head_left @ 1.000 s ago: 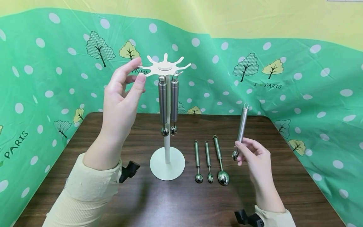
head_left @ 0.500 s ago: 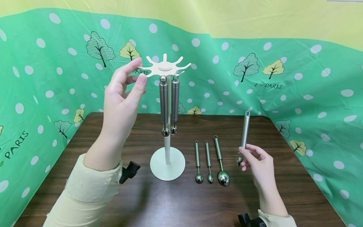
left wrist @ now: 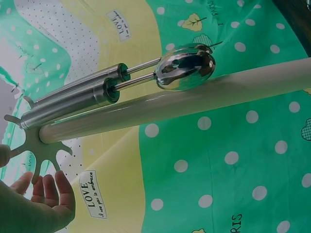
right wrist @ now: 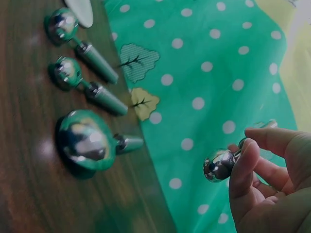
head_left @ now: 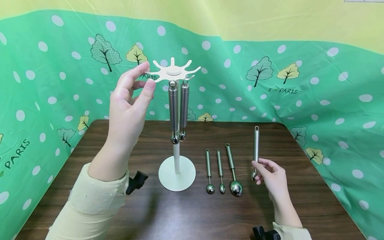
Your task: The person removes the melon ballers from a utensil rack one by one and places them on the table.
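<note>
A white rotating utensil rack (head_left: 177,150) stands on a round base, with hooked arms spread like a star at its top. Two steel melon ballers (head_left: 173,106) hang from those arms, seen large in the left wrist view. My left hand (head_left: 129,100) holds the arm tips on the rack's left side between thumb and fingers. Over the table's right part, my right hand (head_left: 271,176) pinches another melon baller (head_left: 256,143) near its scoop end, loop upward. Its round scoop (right wrist: 218,165) shows beside the thumb in the right wrist view.
Between rack and right hand, three steel scoops lie in a row on the dark wooden table (head_left: 192,216): a round one (head_left: 210,188), a narrow one (head_left: 222,188) and a larger one (head_left: 236,188). A green and yellow patterned cloth (head_left: 228,86) hangs behind.
My right hand has lowered with the melon baller, which stands more upright. My left hand stays nearly in place while the rack's top has turned slightly.
</note>
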`<state>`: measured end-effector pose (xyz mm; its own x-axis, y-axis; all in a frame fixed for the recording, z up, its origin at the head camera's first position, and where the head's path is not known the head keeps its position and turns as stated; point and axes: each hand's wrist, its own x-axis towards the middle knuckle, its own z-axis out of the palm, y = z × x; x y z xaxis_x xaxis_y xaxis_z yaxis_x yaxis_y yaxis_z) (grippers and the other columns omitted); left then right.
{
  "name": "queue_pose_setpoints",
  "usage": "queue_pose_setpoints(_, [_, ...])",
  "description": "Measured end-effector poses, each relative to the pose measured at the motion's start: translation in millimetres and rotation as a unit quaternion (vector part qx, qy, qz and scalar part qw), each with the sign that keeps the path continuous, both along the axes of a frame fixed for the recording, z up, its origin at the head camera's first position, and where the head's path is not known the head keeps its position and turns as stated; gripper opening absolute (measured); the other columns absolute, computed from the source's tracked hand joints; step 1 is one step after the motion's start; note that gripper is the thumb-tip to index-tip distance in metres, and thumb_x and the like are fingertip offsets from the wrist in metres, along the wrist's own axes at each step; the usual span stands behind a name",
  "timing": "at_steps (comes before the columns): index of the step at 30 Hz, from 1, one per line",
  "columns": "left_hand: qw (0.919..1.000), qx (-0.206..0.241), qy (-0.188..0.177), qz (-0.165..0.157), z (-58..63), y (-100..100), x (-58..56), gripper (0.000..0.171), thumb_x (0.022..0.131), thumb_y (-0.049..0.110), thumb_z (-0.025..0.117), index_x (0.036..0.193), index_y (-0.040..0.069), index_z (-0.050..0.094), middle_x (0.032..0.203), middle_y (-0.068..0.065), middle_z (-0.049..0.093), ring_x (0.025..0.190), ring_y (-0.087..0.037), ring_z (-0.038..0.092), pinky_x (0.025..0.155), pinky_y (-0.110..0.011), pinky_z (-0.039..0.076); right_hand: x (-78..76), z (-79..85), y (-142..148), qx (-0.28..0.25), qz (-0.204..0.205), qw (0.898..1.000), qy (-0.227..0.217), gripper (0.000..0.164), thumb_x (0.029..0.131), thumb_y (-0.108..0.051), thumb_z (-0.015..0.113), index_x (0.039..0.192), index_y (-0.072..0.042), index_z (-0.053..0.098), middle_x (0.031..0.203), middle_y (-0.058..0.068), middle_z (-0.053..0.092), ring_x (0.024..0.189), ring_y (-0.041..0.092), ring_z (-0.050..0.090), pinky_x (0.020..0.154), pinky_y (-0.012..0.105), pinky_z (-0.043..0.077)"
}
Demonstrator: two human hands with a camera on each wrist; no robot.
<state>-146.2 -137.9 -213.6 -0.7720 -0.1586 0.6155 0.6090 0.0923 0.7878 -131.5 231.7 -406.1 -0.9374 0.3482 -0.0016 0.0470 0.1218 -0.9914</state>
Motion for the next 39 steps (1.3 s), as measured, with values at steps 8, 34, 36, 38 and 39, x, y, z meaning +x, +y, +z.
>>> queue_pose_setpoints(8, [1.0, -0.003, -0.008, 0.003, -1.2, -1, 0.8, 0.042, 0.099, 0.013, 0.058, 0.14, 0.008, 0.055, 0.14, 0.002, 0.052, 0.109, -0.017, 0.052, 0.088, -0.024, 0.051, -4.2, -14.8, 3, 0.035, 0.004, 0.999, -0.04, 0.025, 0.093, -0.016, 0.07, 0.108, 0.002, 0.062, 0.07, -0.009, 0.069, 0.046, 0.005, 0.054, 0.044, 0.021, 0.05])
queue_pose_setpoints(34, [1.0, 0.004, -0.002, -0.001, -1.1, 0, 0.3, 0.041, 0.098, 0.013, 0.058, 0.138, 0.007, 0.057, 0.14, 0.001, 0.052, 0.107, -0.017, 0.051, 0.087, -0.025, 0.051, -21.1, -53.4, 15, 0.107, 0.046, 0.983, -0.143, 0.048, 0.095, -0.018, 0.067, 0.13, 0.011, 0.054, 0.079, -0.002, 0.07, 0.05, 0.004, 0.057, 0.049, 0.023, 0.054])
queue_pose_setpoints(36, [1.0, 0.005, 0.0, -0.003, -0.9, 0, 0.1, 0.04, 0.098, 0.013, 0.059, 0.138, 0.007, 0.057, 0.139, 0.001, 0.052, 0.107, -0.017, 0.051, 0.087, -0.025, 0.051, -23.2, -55.1, 16, 0.11, 0.047, 0.982, -0.146, 0.047, 0.094, -0.019, 0.067, 0.129, 0.011, 0.054, 0.079, -0.001, 0.07, 0.05, 0.004, 0.057, 0.049, 0.023, 0.054])
queue_pose_setpoints(38, [1.0, 0.008, 0.001, -0.005, -0.8, 0, 0.0, 0.04, 0.098, 0.013, 0.059, 0.137, 0.007, 0.057, 0.138, 0.0, 0.052, 0.106, -0.017, 0.051, 0.086, -0.024, 0.051, -25.2, -56.3, 16, 0.115, 0.047, 0.981, -0.148, 0.046, 0.094, -0.018, 0.067, 0.127, 0.012, 0.056, 0.078, -0.001, 0.07, 0.05, 0.004, 0.057, 0.048, 0.024, 0.055])
queue_pose_setpoints(39, [0.9999, 0.009, 0.001, -0.006, -0.7, 0, -0.1, 0.04, 0.098, 0.013, 0.059, 0.137, 0.007, 0.058, 0.138, 0.0, 0.052, 0.105, -0.017, 0.051, 0.085, -0.024, 0.051, -26.2, -56.9, 16, 0.117, 0.048, 0.981, -0.15, 0.046, 0.094, -0.018, 0.067, 0.127, 0.012, 0.056, 0.078, -0.002, 0.07, 0.05, 0.004, 0.057, 0.048, 0.024, 0.055])
